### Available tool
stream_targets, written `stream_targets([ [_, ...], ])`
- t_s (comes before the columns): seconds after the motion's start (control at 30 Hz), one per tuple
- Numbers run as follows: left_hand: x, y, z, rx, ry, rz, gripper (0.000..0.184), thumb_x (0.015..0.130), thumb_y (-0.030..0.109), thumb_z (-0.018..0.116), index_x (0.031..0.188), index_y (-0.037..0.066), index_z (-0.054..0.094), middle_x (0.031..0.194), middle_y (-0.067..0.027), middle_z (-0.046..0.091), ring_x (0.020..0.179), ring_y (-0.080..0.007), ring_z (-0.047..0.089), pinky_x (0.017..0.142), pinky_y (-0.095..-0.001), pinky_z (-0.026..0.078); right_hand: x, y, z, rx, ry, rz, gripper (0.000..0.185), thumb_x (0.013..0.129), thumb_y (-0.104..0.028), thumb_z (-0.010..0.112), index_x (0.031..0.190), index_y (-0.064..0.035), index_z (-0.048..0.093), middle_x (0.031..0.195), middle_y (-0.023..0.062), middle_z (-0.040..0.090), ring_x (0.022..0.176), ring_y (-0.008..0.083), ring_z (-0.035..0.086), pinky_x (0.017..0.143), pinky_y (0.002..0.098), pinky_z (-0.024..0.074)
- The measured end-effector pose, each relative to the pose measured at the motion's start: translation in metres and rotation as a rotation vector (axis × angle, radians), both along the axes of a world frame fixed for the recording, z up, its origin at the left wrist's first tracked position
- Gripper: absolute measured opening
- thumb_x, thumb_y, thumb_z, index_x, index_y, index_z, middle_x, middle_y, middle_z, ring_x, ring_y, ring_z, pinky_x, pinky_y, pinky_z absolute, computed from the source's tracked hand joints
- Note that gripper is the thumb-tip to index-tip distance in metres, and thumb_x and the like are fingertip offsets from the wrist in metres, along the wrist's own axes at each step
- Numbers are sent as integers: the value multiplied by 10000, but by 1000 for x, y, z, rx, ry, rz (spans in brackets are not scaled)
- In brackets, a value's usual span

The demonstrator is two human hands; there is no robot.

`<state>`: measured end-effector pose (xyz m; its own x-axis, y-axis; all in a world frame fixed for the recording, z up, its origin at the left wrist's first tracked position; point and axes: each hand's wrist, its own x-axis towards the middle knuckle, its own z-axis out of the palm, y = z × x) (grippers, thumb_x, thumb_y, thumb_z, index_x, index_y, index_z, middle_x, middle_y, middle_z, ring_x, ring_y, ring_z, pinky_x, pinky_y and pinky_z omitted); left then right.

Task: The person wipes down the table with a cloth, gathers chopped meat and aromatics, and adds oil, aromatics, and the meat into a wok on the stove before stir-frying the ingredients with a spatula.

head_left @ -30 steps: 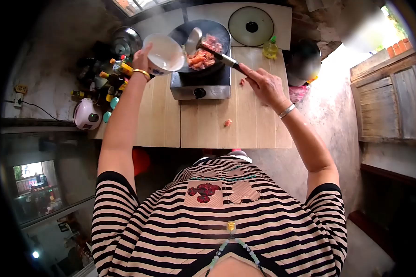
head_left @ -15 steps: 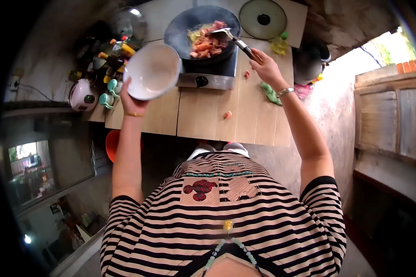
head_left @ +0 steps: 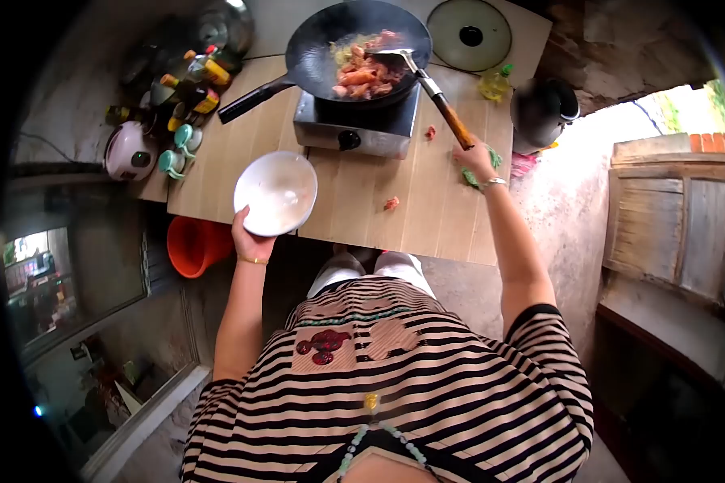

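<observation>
My left hand point(head_left: 252, 233) holds a white bowl point(head_left: 275, 193) by its rim, tilted so its inside faces me; only smears of residue show in it. At the butt of a wooden-handled spatula point(head_left: 443, 109) is my right hand point(head_left: 477, 161), its fingers closed around the handle's end. The spatula's metal blade rests in a black wok point(head_left: 310, 60), against reddish meat pieces point(head_left: 366, 76) and some pale yellow shreds. Under the wok stands a silver stove point(head_left: 354, 133) with a black knob.
A glass lid point(head_left: 491, 36) lies at the back right, near a yellow bottle point(head_left: 495, 83). Sauce bottles point(head_left: 193, 92), green-lidded jars point(head_left: 173, 163) and a pink cooker point(head_left: 130, 153) crowd the left. Meat scraps point(head_left: 391, 204) and a green cloth point(head_left: 491, 171) lie on the wooden table point(head_left: 338, 185).
The bowl has come down and away from the wok, uncovering the wok's handle. My right hand has moved back towards me, now at the end of the spatula's handle.
</observation>
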<state>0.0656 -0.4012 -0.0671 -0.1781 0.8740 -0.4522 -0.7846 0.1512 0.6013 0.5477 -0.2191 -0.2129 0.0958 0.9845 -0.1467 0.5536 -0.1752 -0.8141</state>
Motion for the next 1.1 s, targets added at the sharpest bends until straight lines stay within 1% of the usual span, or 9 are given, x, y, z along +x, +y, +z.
stream_targets([
  [0.23, -23, -22, -50, -272, 27, 59, 553, 732, 306, 581, 1226, 86, 462, 1182, -106, 533, 1092, -310, 511, 875, -476, 433, -93, 27, 5, 77, -430, 102, 419, 774, -205, 544, 1187, -163, 488, 1048, 185, 551, 956, 355, 560, 797, 428, 479],
  [0.37, -44, -31, -72, -329, 34, 69, 569, 726, 313, 590, 1235, 96, 455, 1195, -102, 523, 1095, -309, 508, 875, -473, 432, -100, 51, -42, 50, -562, 1, 243, 780, -152, 511, 1023, -158, 531, 1056, 236, 487, 915, 389, 557, 743, 457, 477],
  [0.5, -58, -24, -89, -351, 33, 58, 609, 706, 321, 604, 1252, 109, 437, 1209, -87, 505, 1118, -299, 483, 890, -490, 414, -96, 22, -45, -116, -494, -78, 114, 719, -178, 565, 795, -99, 596, 824, 179, 626, 833, 358, 595, 739, 429, 488],
  [0.63, -78, -8, -115, -340, 15, 84, 590, 700, 319, 621, 1230, 121, 452, 1181, -78, 517, 1085, -272, 503, 846, -458, 437, -135, -33, 52, -273, 308, 196, 141, 753, -128, 611, 869, -50, 631, 639, 21, 571, 550, 93, 563, 494, 255, 478],
  [0.7, -95, 2, -140, -281, -33, 81, 533, 712, 319, 614, 1188, 124, 476, 1140, -74, 540, 1012, -249, 540, 797, -416, 459, -160, -29, 141, -152, 468, 328, 172, 794, -109, 608, 947, -32, 589, 677, 0, 560, 561, 88, 537, 498, 235, 445],
  [0.83, -93, 21, -126, -356, 19, 140, 408, 725, 323, 622, 1077, 140, 529, 976, -26, 609, 813, -172, 586, 549, -278, 429, -183, -16, 213, 123, 844, 107, 268, 876, -96, 558, 1135, -30, 540, 926, 28, 613, 727, 101, 585, 641, 238, 500],
  [0.93, -104, 14, -137, -355, 22, 128, 578, 700, 313, 635, 1211, 111, 454, 1178, -90, 510, 1077, -288, 492, 851, -455, 425, -162, -53, 131, 12, 287, 158, 178, 845, -157, 583, 981, -54, 631, 844, 77, 641, 676, 126, 618, 631, 240, 499],
  [1.0, -110, 9, -140, -364, 20, 121, 617, 690, 309, 643, 1235, 109, 433, 1219, -103, 478, 1122, -308, 459, 904, -492, 394, -158, -85, 52, -65, -435, 390, 424, 727, -333, 642, 1110, -163, 574, 968, 177, 598, 879, 313, 606, 728, 407, 501],
  [1.1, -108, 10, -137, -385, 33, 149, 633, 685, 309, 648, 1244, 112, 423, 1239, -106, 459, 1139, -308, 446, 915, -500, 386, -187, -126, 0, -166, -553, 299, 293, 754, -207, 588, 1031, -132, 530, 1022, 182, 509, 894, 353, 576, 730, 433, 493],
])
